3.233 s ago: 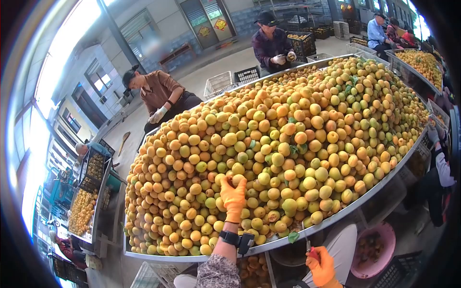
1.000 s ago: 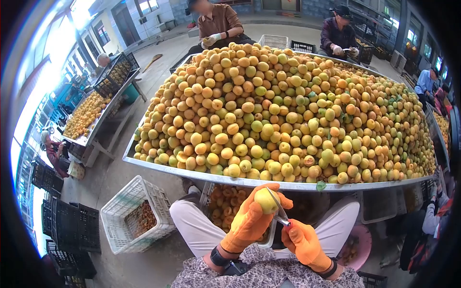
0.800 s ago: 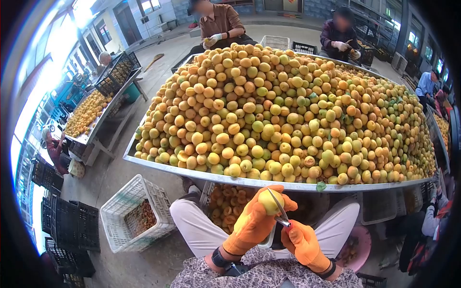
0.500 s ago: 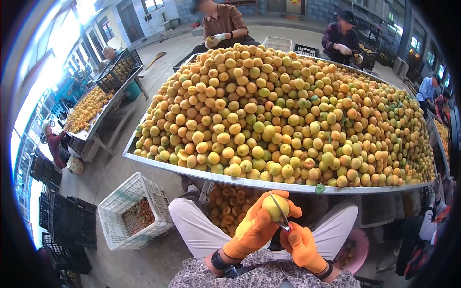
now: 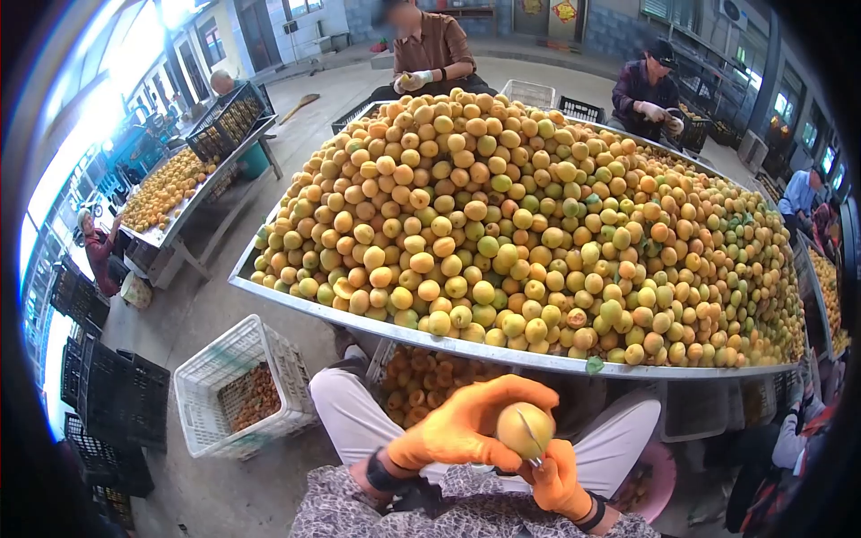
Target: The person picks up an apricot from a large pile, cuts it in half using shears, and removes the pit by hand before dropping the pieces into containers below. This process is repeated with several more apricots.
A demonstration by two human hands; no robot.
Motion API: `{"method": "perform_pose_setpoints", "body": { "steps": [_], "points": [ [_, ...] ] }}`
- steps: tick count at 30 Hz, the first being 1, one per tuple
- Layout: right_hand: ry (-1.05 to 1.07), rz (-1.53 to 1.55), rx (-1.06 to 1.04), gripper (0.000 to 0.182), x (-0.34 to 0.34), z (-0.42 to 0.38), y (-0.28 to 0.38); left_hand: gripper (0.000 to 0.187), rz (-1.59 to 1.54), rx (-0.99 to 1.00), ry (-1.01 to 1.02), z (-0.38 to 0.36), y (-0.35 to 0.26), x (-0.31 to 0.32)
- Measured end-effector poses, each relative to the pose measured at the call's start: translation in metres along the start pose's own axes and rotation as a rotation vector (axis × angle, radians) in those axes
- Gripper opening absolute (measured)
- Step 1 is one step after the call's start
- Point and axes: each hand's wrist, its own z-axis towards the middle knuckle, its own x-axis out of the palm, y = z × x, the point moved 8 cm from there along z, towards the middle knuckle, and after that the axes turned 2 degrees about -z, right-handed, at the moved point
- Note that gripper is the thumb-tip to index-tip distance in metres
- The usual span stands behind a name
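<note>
Between my hands is a yellow apricot [image 5: 525, 429] with a dark cut line down its side. My left hand [image 5: 462, 426], in an orange glove, curls loosely around it, fingers above and thumb below. My right hand [image 5: 558, 481], also orange-gloved, grips a small knife [image 5: 536, 463] just under the fruit. Only a bit of the metal shows; the rest is hidden by the apricot and the glove. Beneath my hands, between my knees, a crate holds opened apricot halves [image 5: 417, 381].
A metal-rimmed table [image 5: 430, 343] bears a large heap of apricots [image 5: 502, 224]. A white crate [image 5: 202, 394] with scraps stands at left, near black crates [image 5: 117, 394]. A pink basin [image 5: 659, 484] sits at lower right. Across the table two people [image 5: 430, 45] handle fruit.
My left hand has shifted and its fingers have spread more around the apricot. The fruit has turned and now shows a cut line; the knife blade, visible across it before, is mostly hidden.
</note>
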Motion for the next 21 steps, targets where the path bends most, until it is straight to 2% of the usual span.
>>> {"method": "perform_pose_setpoints", "body": {
  "steps": [1,2,3,4,6,8,9,10,11,12,13,14,15,16,18,19,20,21],
  "points": [
    [0.028,-0.003,-0.113,0.065,-0.001,0.000,0.000,0.078,-0.140,0.011,-0.035,0.000,0.005,0.009],
    [0.028,-0.009,-0.120,0.065,0.001,0.003,-0.003,0.078,-0.282,0.021,-0.067,0.000,0.013,0.015],
    [-0.117,-0.090,-0.215,0.063,-0.004,0.005,0.003,0.075,-0.363,0.092,-0.003,0.002,0.015,0.019],
    [-0.260,-0.173,-0.306,0.060,-0.008,0.002,0.009,0.075,-0.370,0.098,0.000,0.000,0.018,0.020],
    [-0.259,-0.092,-0.289,0.057,-0.007,-0.003,0.003,0.072,-0.268,0.088,-0.044,-0.005,0.012,0.023],
    [-0.229,-0.318,-0.269,0.058,-0.008,-0.007,0.001,0.069,-0.281,0.081,-0.038,-0.007,0.001,0.021],
    [-0.124,-0.237,-0.232,0.057,-0.006,-0.004,-0.005,0.071,-0.102,0.075,-0.036,-0.008,-0.004,0.017],
    [-0.121,-0.232,-0.231,0.057,-0.006,-0.004,-0.003,0.073,0.077,0.065,-0.035,-0.008,-0.009,0.012],
    [-0.095,-0.200,-0.207,0.056,-0.004,-0.001,0.001,0.069,0.387,0.168,0.029,-0.004,-0.027,0.011],
    [-0.073,-0.169,-0.182,0.055,-0.002,-0.001,0.002,0.069,0.386,0.162,0.027,-0.003,-0.034,0.007],
    [-0.074,-0.166,-0.176,0.055,-0.005,-0.004,0.001,0.069,0.650,0.189,0.056,-0.005,-0.040,0.008],
    [0.022,-0.104,-0.082,0.055,-0.005,-0.006,-0.009,0.069,0.915,0.218,0.088,-0.004,-0.044,0.011],
    [0.116,-0.044,0.007,0.054,-0.002,-0.007,-0.017,0.072,0.871,0.160,0.114,-0.002,-0.044,0.011],
    [0.113,-0.047,0.005,0.054,0.000,-0.007,-0.020,0.072,0.871,0.163,0.118,0.000,-0.041,0.012],
    [-0.111,-0.090,-0.215,0.058,-0.005,-0.009,-0.011,0.077,0.193,0.105,0.104,0.001,-0.024,0.016],
    [-0.226,-0.073,-0.262,0.059,-0.006,-0.011,-0.005,0.080,-0.246,-0.063,0.033,-0.002,-0.004,0.024],
    [-0.223,-0.080,-0.268,0.059,-0.008,-0.014,-0.012,0.079,-0.441,-0.094,0.027,-0.002,0.010,0.029],
    [-0.193,-0.082,-0.257,0.057,-0.010,-0.016,-0.023,0.078,-0.439,-0.053,-0.001,-0.001,0.011,0.030]
  ]
}}
